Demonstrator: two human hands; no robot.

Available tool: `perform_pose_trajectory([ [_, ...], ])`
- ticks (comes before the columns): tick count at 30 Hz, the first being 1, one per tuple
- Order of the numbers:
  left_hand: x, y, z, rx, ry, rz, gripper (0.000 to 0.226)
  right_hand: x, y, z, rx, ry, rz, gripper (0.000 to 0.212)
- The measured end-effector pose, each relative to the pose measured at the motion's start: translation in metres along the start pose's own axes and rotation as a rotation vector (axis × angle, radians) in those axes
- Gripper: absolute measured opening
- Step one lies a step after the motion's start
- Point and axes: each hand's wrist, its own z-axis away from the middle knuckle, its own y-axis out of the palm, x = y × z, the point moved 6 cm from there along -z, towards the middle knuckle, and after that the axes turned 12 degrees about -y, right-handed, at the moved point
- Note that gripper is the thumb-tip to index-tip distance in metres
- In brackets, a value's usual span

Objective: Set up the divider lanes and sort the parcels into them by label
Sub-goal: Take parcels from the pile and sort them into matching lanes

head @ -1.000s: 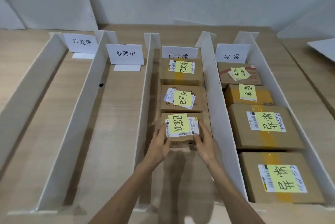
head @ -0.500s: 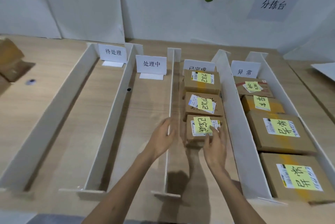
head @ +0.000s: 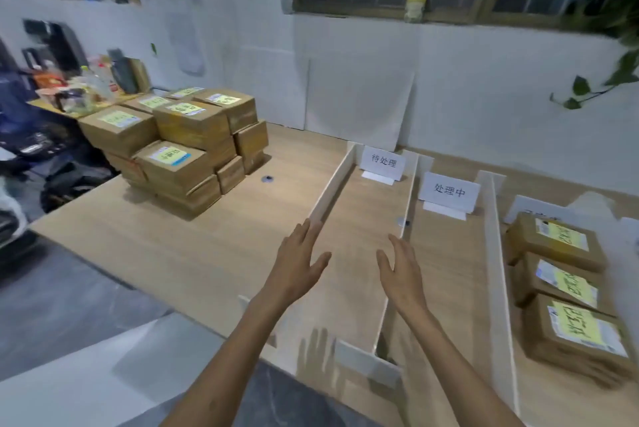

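At the far left corner of the surface (head: 193, 247) sits a stack of parcels (head: 179, 143), brown boxes with yellow notes on top, piled in a few layers and well apart from the lanes. Your left hand (head: 297, 267) hovers above the surface just beside the leftmost white divider (head: 332, 191), fingers (head: 307, 236) spread apart and holding nothing. That divider stands upright and runs from the near edge toward the far edge. Behind it, at the far end of the first lane, a white sign card (head: 383, 162) stands. Your right hand (head: 401, 271) hangs over the first lane, palm turned toward the left hand, its fingers likewise apart and empty; it sits in front of the second divider (head: 408, 198). The second lane holds only its own sign card (head: 448, 192) at the far end. Past the third divider (head: 498, 254), near the right edge, three sorted parcels (head: 567, 281) lie in a row along their lane, each touching the next, each with a yellow note on its lid. A further card behind them is partly hidden.
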Motion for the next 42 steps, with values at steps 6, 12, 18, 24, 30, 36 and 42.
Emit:
perform_pose_trajectory([
  [6,0.115,-0.098,0.011,-0.124,-0.178,0.028,0.065,0.106,0.106,-0.025,0.138,-0.156,-0.087,0.049],
  [12,0.21,-0.17,0.007,-0.222,-0.299,-0.024,0.065,0.18,0.203,-0.059,0.246,-0.218,-0.132,0.054],
  [18,0.29,-0.224,-0.033,-0.247,-0.352,-0.072,0.069,0.234,0.291,-0.112,0.267,-0.266,-0.197,0.049],
  [24,0.352,-0.275,-0.095,-0.238,-0.337,-0.116,0.067,0.276,0.369,-0.176,0.242,-0.271,-0.251,0.051],
  [30,0.397,-0.306,-0.145,-0.244,-0.345,-0.074,0.066,0.301,0.415,-0.226,0.241,-0.248,-0.233,0.054],
  [36,0.406,-0.321,-0.209,-0.185,-0.302,-0.001,0.069,0.318,0.431,-0.273,0.198,-0.252,-0.177,0.056],
  [42,0.43,-0.333,-0.296,-0.083,-0.277,-0.014,0.074,0.329,0.456,-0.32,0.139,-0.163,-0.125,0.06],
])
